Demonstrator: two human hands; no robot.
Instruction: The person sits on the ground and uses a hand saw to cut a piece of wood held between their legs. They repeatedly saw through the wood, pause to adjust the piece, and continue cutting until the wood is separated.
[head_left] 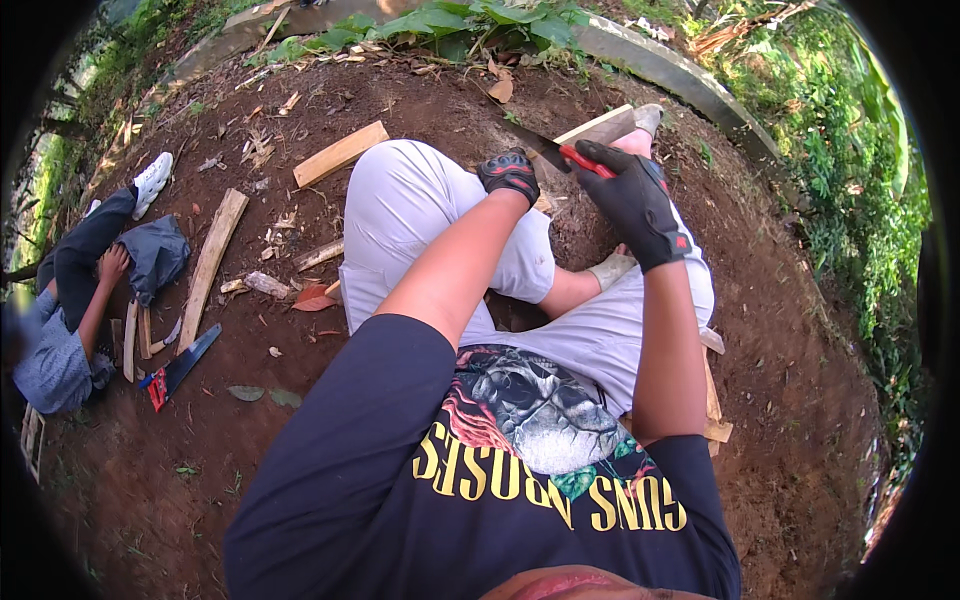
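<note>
My right hand (632, 195), in a black glove, is closed round the red handle of a handsaw (537, 142). Its dark, tapering blade points away to the left, past the near end of a pale wooden board (598, 127). That board lies by my far foot, between my bent legs. My left hand (510, 174), gloved in black with red trim, is closed beside my left knee, below the saw blade. Whatever its curled fingers hold, if anything, is hidden. A bit of pale wood (545, 203) shows just right of it.
On the brown soil to my left lie a short wooden block (342, 153), a long plank (213, 262) and another saw (183, 366) with a red handle. A seated person (70, 320) is at the far left, beside a dark cloth (154, 257). Stone edging (680, 80) curves behind.
</note>
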